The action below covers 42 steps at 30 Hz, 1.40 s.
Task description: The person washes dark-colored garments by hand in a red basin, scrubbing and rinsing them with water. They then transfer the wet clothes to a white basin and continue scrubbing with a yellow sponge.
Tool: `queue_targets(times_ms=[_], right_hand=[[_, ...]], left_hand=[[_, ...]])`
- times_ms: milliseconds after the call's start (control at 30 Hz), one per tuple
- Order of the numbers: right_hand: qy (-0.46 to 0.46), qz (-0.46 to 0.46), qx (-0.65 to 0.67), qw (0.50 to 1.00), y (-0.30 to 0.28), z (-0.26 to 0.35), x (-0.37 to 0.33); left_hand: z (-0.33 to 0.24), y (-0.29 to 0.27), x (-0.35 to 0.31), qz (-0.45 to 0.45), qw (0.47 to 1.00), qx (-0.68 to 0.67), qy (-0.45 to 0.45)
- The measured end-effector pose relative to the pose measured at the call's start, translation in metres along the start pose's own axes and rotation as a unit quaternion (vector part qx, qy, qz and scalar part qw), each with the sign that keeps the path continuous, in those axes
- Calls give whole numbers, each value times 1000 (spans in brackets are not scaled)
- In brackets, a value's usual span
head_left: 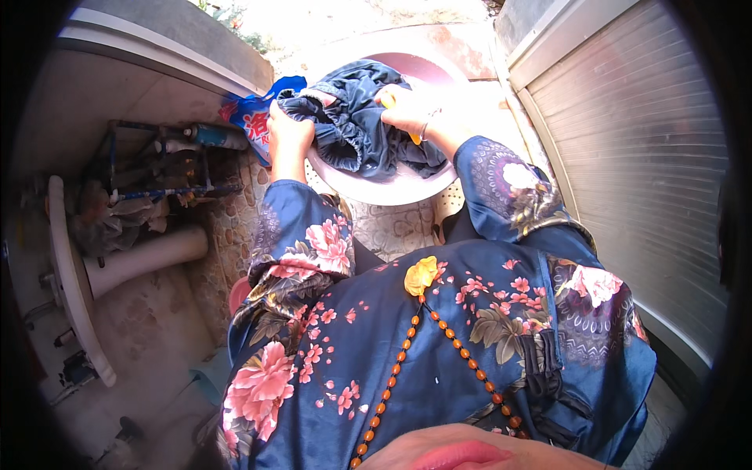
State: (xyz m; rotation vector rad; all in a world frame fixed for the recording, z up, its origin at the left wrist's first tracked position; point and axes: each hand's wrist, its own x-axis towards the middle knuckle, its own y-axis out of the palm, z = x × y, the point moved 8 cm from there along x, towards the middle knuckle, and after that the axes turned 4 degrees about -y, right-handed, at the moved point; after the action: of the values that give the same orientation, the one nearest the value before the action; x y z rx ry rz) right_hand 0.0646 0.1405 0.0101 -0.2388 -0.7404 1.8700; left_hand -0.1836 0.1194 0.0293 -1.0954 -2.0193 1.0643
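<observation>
Two sleeved arms reached forward to the dark blue garment (356,117), which lay in a bunch in a pale pink basin (384,193). The left hand (291,135) was at the left rim of the basin, and its fingers were clasped on a gathered edge of the garment. The right hand (411,111) was bent over the right part of the cloth; a small yellow thing (388,100) showed at its fingers, but strong light washed out this side, so I could not tell how firmly it gripped, or what. The cloth reached the left rim, while the far right inside of the basin was bare. Just beside the left hand, a blue bag (257,129) took away the room on that side. Farther left stood a rack (160,191) and a white sink (74,274). On the right, a ribbed panel (642,141) made a wall, with a gap between it and the basin. Near the body, stone floor (388,227) showed below the near rim.
</observation>
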Motion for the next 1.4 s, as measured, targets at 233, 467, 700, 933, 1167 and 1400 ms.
queue_targets(times_ms=[233, 467, 700, 933, 1167, 1400], right_hand=[[-161, 23, 28, 986, 31, 72, -61], [-226, 280, -102, 927, 92, 69, -86], [-4, 66, -104, 992, 11, 2, -31], [23, 120, -163, 979, 41, -16, -34], [-16, 55, -147, 988, 37, -5, -40], [-61, 34, -121, 990, 52, -4, -41]], left_hand=[[-31, 11, -10, 64, 974, -173, 129], [-44, 60, -61, 193, 950, 131, 208], [-53, 46, -28, 128, 950, -16, 286], [-64, 8, -31, 26, 950, -184, 252], [-57, -8, -26, -40, 949, -213, 228], [-59, -7, -25, -31, 953, -223, 205]])
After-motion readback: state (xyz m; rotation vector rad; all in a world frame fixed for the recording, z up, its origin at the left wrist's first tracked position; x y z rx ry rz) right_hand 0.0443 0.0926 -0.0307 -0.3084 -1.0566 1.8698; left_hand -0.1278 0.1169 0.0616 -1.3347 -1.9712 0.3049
